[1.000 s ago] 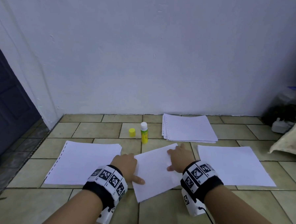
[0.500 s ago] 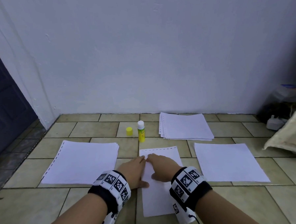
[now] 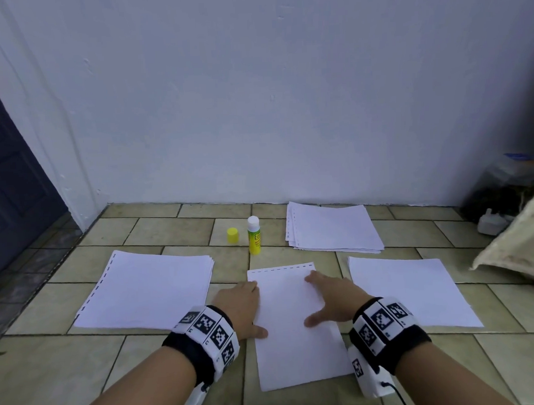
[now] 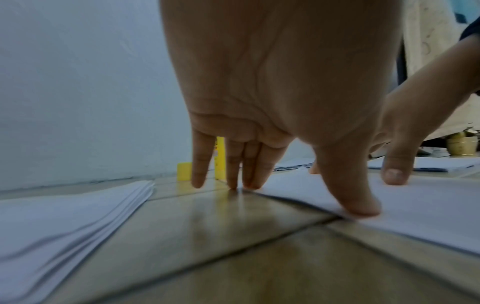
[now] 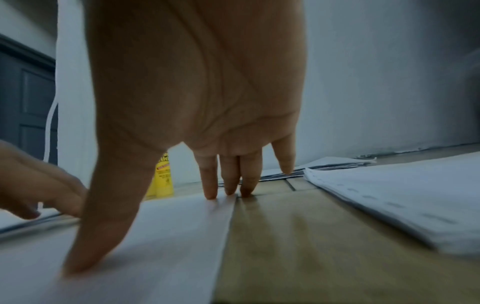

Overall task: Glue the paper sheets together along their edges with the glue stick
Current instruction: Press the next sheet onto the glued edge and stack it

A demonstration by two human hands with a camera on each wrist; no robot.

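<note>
A person's left hand (image 3: 241, 306) and right hand (image 3: 334, 298) are pressing a single white paper sheet (image 3: 295, 349) flat on the tiled floor (image 3: 67, 370) — fingers straight, gripping nothing. Just beyond the sheet, the uncapped yellow glue stick (image 3: 254, 235) is standing upright beside its yellow cap (image 3: 232, 235). White paper stacks are lying left (image 3: 146, 289), right (image 3: 409, 291) and beyond (image 3: 333, 226) the sheet. Squaring the edges well likely means pressing evenly outward — no containers are showing.
</note>
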